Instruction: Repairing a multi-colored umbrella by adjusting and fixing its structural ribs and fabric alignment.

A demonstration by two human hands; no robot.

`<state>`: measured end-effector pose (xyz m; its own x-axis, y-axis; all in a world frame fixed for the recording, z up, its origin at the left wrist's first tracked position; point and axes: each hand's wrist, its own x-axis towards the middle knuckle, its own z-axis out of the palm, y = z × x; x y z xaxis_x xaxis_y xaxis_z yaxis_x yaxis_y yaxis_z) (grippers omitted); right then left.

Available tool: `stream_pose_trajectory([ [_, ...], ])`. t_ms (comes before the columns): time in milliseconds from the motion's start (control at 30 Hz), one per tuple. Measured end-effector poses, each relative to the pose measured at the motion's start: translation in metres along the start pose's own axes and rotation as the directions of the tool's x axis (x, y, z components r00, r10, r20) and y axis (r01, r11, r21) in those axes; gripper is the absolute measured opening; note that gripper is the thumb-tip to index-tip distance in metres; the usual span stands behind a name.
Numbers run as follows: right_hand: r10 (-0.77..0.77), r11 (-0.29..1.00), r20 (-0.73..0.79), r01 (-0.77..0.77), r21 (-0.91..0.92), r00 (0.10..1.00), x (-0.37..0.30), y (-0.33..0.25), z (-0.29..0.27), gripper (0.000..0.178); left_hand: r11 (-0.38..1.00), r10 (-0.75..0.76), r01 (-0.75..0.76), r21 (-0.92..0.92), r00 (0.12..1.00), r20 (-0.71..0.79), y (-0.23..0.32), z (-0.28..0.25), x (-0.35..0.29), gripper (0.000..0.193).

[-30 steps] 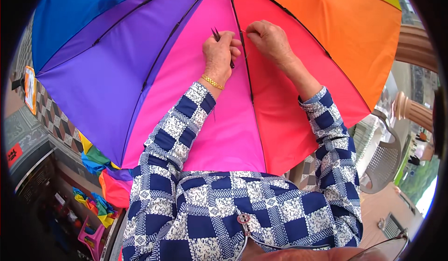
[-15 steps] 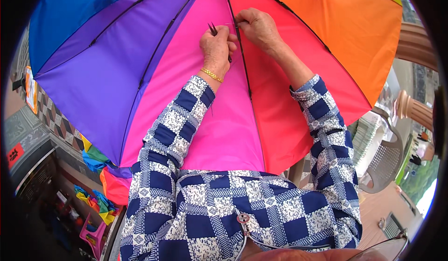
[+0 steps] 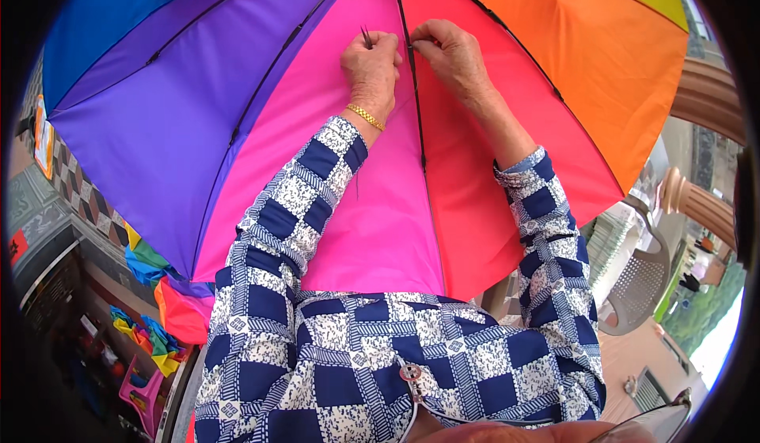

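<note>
Black rib [image 3: 416, 106] on a rainbow umbrella [image 3: 356, 241], left hand [image 3: 372, 67] wrapped round a dark pointed tool [image 3: 366, 39]. Right hand's [image 3: 451, 53] fingertips are pinched together by the rib, can't tell on what.

Umbrella [image 3: 400, 158] cut off by upper edge; dark tool [image 3: 367, 41] mostly hidden in left grip [image 3: 372, 69].

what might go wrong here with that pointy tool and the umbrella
The dark pointed tool sticks up out of the left hand over the pink panel, so a slip might nick or snag the cloth.

The right hand has its fingertips right by the black rib, so they could get pinched if the rib folds.
</note>
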<state>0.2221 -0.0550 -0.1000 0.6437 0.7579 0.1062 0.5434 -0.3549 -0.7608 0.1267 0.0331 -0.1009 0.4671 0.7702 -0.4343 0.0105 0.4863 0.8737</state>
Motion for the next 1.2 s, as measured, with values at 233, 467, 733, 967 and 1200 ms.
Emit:
stream_pose_trajectory([
  [233, 0.139, 0.982, -0.012, -0.136, 0.128, 0.99, -0.011, 0.011, -0.007, 0.02, 0.991, -0.015, 0.011, -0.133, 0.999, -0.029, -0.007, -0.018, 0.002, 0.01],
  [467, 0.164, 0.968, -0.005, -0.16, 0.195, 0.986, -0.013, 0.016, -0.006, 0.02, 0.991, 0.003, -0.001, -0.135, 1.0, 0.013, -0.006, -0.016, -0.001, 0.01],
  [733, 0.167, 0.967, -0.005, -0.163, 0.195, 0.986, -0.018, 0.013, -0.003, 0.02, 0.996, -0.018, 0.018, -0.089, 1.0, 0.007, -0.017, -0.009, -0.007, 0.01],
  [967, 0.157, 0.967, -0.005, -0.153, 0.202, 0.988, -0.02, 0.013, 0.0, 0.02, 0.981, -0.05, 0.041, -0.19, 0.998, -0.046, -0.02, -0.014, -0.008, 0.009],
  [1200, 0.15, 0.971, -0.023, -0.143, 0.193, 0.988, -0.024, 0.011, 0.005, 0.018, 0.978, -0.056, 0.049, -0.202, 0.998, -0.032, -0.022, -0.019, -0.009, 0.009],
])
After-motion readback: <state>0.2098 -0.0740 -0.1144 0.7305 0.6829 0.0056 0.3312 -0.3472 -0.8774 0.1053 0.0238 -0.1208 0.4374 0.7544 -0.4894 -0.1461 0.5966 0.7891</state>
